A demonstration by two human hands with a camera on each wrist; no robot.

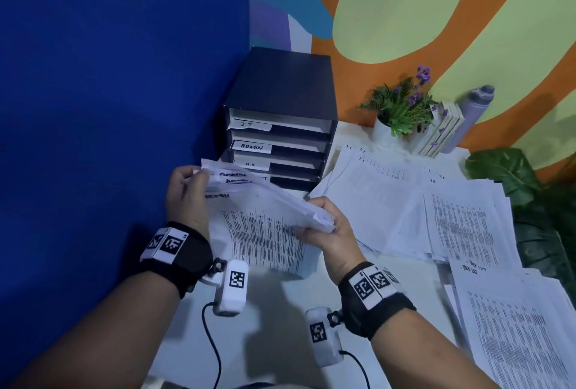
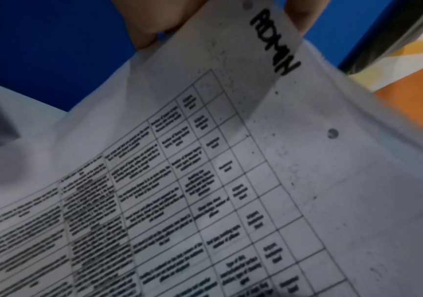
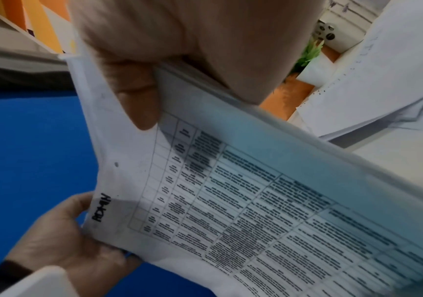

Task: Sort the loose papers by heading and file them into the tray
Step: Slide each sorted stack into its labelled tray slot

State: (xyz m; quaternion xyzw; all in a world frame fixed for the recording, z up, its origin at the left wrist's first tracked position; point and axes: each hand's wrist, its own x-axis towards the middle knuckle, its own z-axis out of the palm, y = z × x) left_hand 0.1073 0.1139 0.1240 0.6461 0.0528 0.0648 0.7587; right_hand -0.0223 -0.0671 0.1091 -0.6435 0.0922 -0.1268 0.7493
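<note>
A stack of printed sheets headed ADMIN (image 1: 265, 220) hangs in the air in front of the dark file tray (image 1: 280, 101), held between both hands. My left hand (image 1: 187, 189) pinches the stack's top left corner by the heading (image 2: 273, 40). My right hand (image 1: 327, 226) grips the right edge, thumb on top and fingers (image 3: 139, 96) underneath. The tray's slots carry white labels: IT (image 1: 249, 124), ADMIN (image 1: 252, 147) and a third partly readable one. The lowest slot is hidden behind the papers. Each sheet shows a table of small text (image 3: 256, 201).
Overlapping piles of sorted papers (image 1: 436, 214) cover the right of the white table (image 1: 280, 301), some headed IT. A potted plant (image 1: 402, 108), a small white crate and a grey bottle (image 1: 473, 114) stand at the back. A blue partition (image 1: 109, 108) borders the left.
</note>
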